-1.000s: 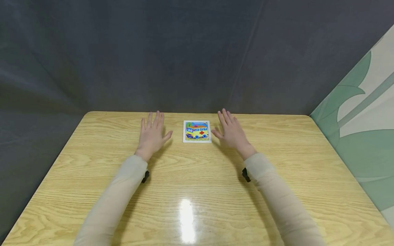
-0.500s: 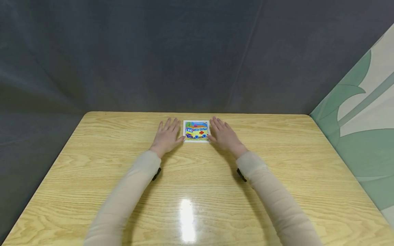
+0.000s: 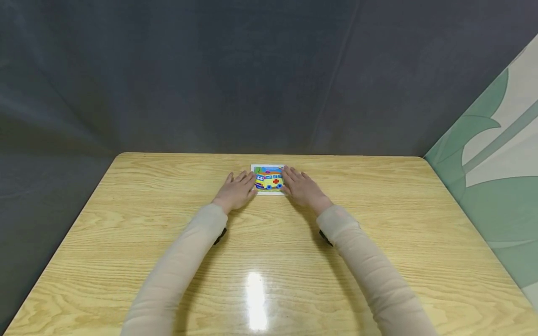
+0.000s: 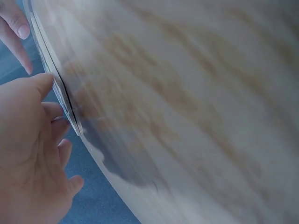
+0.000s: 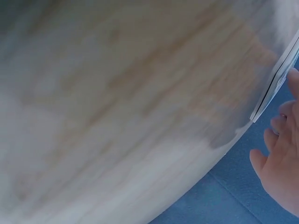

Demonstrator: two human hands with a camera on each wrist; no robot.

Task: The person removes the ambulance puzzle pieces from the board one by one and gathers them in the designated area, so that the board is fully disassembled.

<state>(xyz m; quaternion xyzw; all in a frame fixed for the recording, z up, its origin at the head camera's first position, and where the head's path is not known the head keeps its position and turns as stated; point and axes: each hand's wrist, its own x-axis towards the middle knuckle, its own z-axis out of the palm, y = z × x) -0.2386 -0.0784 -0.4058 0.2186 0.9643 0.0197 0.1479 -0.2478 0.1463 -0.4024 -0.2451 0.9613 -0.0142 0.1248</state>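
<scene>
Across the far side and left, a dark grey fabric curtain (image 3: pixel 252 70). Before it, a pale wood-grain table (image 3: pixel 269 242) with rounded far corners: wide stretches of wood left, right and near, only a narrow strip at the far edge. At right, a white surface patterned with large green leaves (image 3: pixel 500 200). Reaching in from the near side, a left beige long sleeve (image 3: pixel 185 268) and a right beige long sleeve (image 3: pixel 374 268). At their ends, left hand (image 3: pixel 236 192) and right hand (image 3: pixel 307 192), fingers extended, unclenched, touching opposite sides of a small white-bordered flat panel printed with a yellow ambulance (image 3: pixel 269 180), at far middle. Firmness of contact: impossible to tell. Printed face readable only from the head; thin dark-lined side edge only from the wrists.
</scene>
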